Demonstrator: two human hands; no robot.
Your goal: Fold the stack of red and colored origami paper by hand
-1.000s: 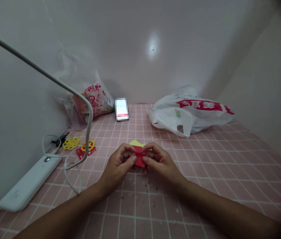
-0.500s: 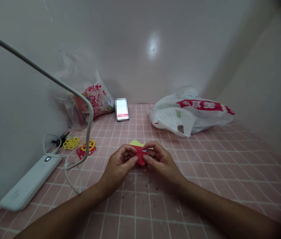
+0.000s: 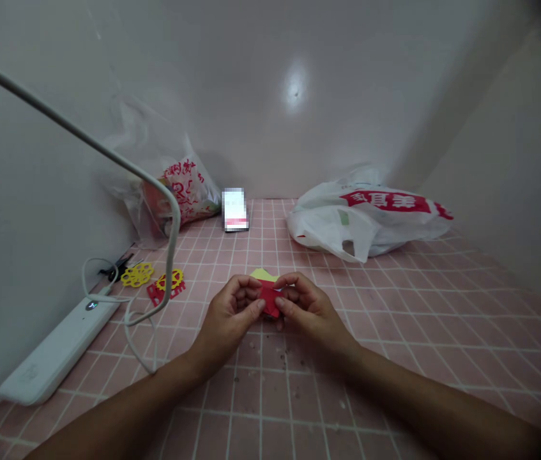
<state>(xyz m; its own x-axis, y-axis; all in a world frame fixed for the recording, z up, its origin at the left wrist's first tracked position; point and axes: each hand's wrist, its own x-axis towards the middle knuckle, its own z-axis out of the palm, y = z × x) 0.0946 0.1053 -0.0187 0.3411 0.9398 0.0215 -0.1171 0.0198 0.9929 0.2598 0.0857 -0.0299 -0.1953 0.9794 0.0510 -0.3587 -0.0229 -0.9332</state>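
A small piece of folded red paper (image 3: pixel 270 301) is held between both hands near the middle of the view. My left hand (image 3: pixel 234 310) pinches its left side between thumb and fingers. On the right side, my right hand (image 3: pixel 306 306) grips it the same way, thumb in front. Just beyond the red paper a yellow piece (image 3: pixel 264 275) shows; whether the two are joined cannot be told. The undersides of the paper and some fingertips are hidden.
Pink tiled surface (image 3: pixel 308 409). At left lie a white power bank (image 3: pixel 59 351) with cable (image 3: pixel 173 255), yellow cut-outs (image 3: pixel 137 275), red lettering (image 3: pixel 155 295) and a black object (image 3: pixel 119 267). Behind stand a clear bag (image 3: pixel 188 191), a phone (image 3: pixel 235 209) and a white bag (image 3: pixel 337 220).
The red paper has shifted slightly in my fingers and its front face looks flatter. My left fingers have moved a little; both hands keep their grip.
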